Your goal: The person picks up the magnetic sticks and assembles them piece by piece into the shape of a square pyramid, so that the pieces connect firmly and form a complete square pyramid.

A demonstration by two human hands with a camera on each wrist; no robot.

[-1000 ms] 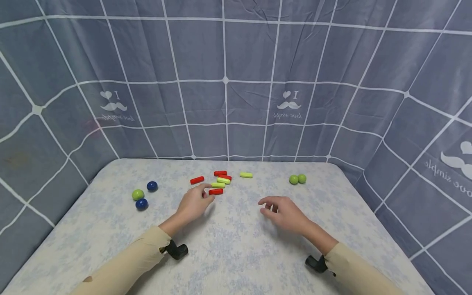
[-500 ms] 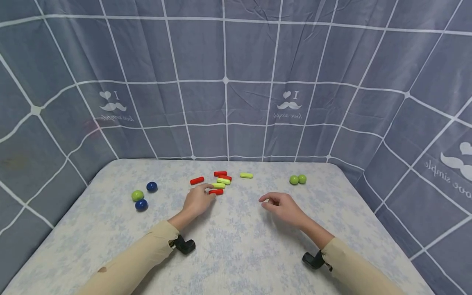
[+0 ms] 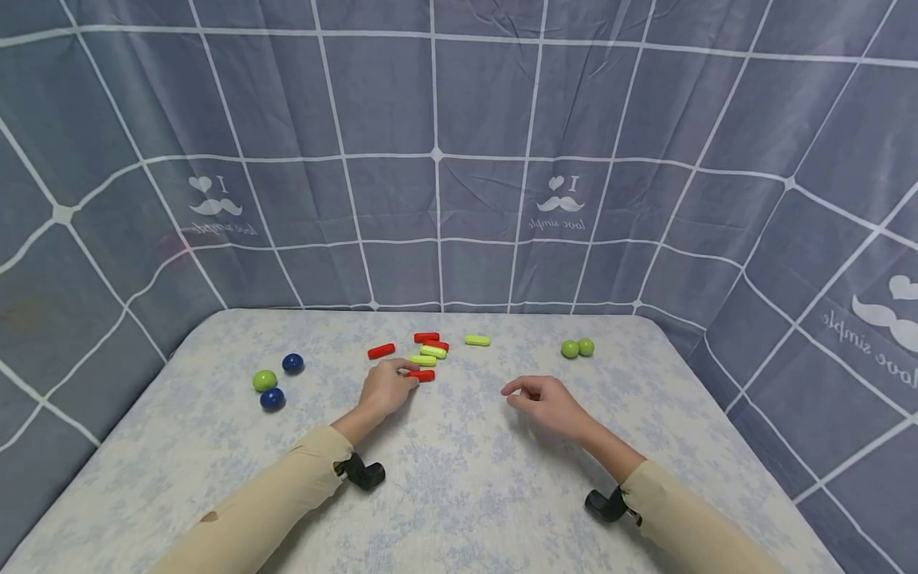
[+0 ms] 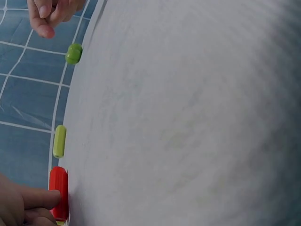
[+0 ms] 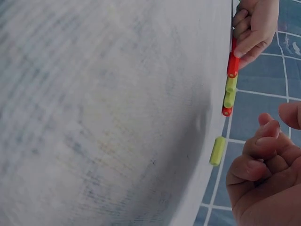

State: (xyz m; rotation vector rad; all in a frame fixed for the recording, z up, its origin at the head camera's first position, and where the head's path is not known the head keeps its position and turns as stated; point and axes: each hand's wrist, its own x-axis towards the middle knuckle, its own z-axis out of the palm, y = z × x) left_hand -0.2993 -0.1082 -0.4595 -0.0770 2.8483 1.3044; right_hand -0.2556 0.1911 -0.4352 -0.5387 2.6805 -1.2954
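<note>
two hands mid-table: left hand point(image 3: 387, 387) pinching red capsule point(image 3: 421, 375), right hand point(image 3: 548, 401) loosely curled, empty.

Grey-blue grid-patterned curtain point(image 3: 445, 199) walls three sides; pale floral-print tabletop point(image 3: 459, 494).

red capsule point(image 3: 421, 375): smooth glossy plastic | balls point(image 3: 272, 398): shiny, hard | desk point(image 3: 459, 494): matt flower-print cloth cover | backdrop point(image 3: 437, 159): matt creased grey cloth | sleeves point(image 3: 258, 510): soft beige fabric
</note>
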